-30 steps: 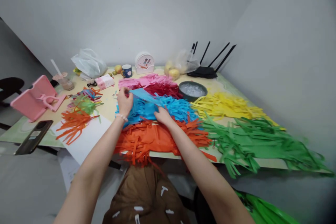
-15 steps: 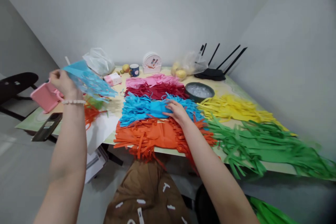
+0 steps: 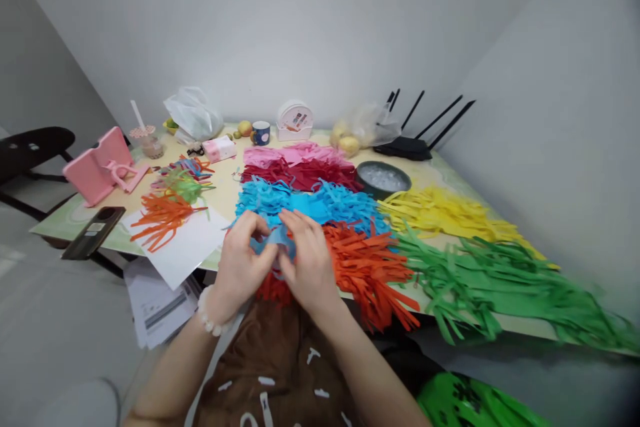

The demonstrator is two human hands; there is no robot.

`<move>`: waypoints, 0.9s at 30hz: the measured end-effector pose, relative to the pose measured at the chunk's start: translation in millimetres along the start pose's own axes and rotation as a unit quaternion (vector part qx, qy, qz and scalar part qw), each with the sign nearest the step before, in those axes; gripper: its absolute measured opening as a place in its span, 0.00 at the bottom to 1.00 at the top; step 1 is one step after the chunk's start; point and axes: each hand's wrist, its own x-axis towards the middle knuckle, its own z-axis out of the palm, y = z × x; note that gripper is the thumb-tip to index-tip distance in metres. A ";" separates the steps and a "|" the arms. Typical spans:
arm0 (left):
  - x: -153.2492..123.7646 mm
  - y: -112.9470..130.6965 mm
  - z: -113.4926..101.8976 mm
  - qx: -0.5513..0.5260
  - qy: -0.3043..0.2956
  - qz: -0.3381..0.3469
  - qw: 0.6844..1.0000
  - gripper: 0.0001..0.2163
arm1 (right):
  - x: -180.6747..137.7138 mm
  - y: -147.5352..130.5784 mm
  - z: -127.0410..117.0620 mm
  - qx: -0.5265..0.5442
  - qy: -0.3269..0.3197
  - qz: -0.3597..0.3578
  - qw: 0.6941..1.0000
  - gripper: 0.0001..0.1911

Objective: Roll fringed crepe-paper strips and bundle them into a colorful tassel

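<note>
My left hand (image 3: 240, 263) and my right hand (image 3: 309, 265) are close together in front of my lap at the table's near edge. Their fingers are closed on a piece of blue fringed paper (image 3: 277, 238), mostly hidden by the hands. Just beyond my fingers lies a pile of blue fringed paper (image 3: 313, 203). An orange fringed pile (image 3: 363, 267) spreads beneath and to the right of my hands, partly covered by them. Behind these are dark red (image 3: 305, 175) and pink fringed paper (image 3: 300, 153).
Yellow (image 3: 445, 210) and green fringed paper (image 3: 505, 273) extend rightward past a dark bowl (image 3: 383, 177). At left are small tassels (image 3: 165, 213) partly on white paper, a phone (image 3: 95, 232) overhanging the edge, and a pink stand (image 3: 100, 167). A black router (image 3: 404, 148) stands at the back.
My left hand has come down from the upper left with the blue paper. My right hand has left the blue pile and moved nearer, joining the left hand on that piece.
</note>
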 end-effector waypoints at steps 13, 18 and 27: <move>4.8 -17.9 -16.8 -0.069 -0.203 -0.068 0.974 0.12 | 26.4 8.5 -103.0 -0.008 -0.180 0.021 0.983 0.17; 10.8 -18.9 -18.1 -0.107 -0.234 -0.096 0.962 0.15 | 22.0 26.3 -96.6 0.057 -0.206 0.106 0.971 0.08; 5.8 -38.8 -20.6 -0.223 -0.232 -0.141 0.936 0.11 | 7.5 43.2 -93.5 0.205 -0.124 0.103 0.965 0.09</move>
